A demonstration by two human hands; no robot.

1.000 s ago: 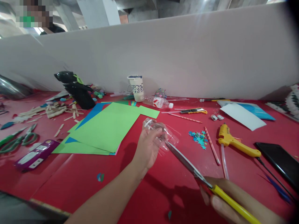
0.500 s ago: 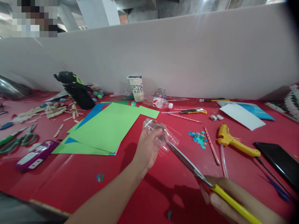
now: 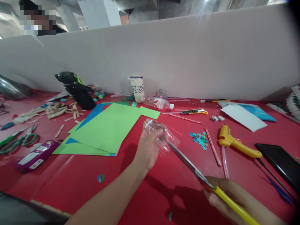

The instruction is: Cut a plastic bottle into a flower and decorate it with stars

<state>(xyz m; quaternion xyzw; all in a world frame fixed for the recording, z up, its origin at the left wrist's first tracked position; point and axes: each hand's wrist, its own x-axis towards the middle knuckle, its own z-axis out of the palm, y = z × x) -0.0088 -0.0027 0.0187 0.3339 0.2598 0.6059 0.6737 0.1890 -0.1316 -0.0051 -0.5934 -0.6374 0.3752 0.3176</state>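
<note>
My left hand (image 3: 150,145) is closed around a clear plastic bottle piece (image 3: 170,137), with its thumb across the top and the neck end toward the far left. In my right hand (image 3: 225,193) is a pair of scissors (image 3: 187,162) with yellow handles. The long metal blades point up and left, and their tips meet the lower right edge of the plastic. Whether the blades are on both sides of the plastic I cannot tell. Part of the right hand's fingers is hidden behind the handle.
Green paper sheets (image 3: 107,128) lie left of my hands. Star sequins (image 3: 199,140), a yellow glue gun (image 3: 234,142) and a black phone (image 3: 278,162) are on the right. A cup (image 3: 137,90), a lying bottle (image 3: 160,102) and a box cutter (image 3: 193,111) stand or lie farther back on the red table.
Hands, bottle piece and scissors stay almost where they were. The right thumb has shifted slightly on the handle, and the whole view has moved a touch.
</note>
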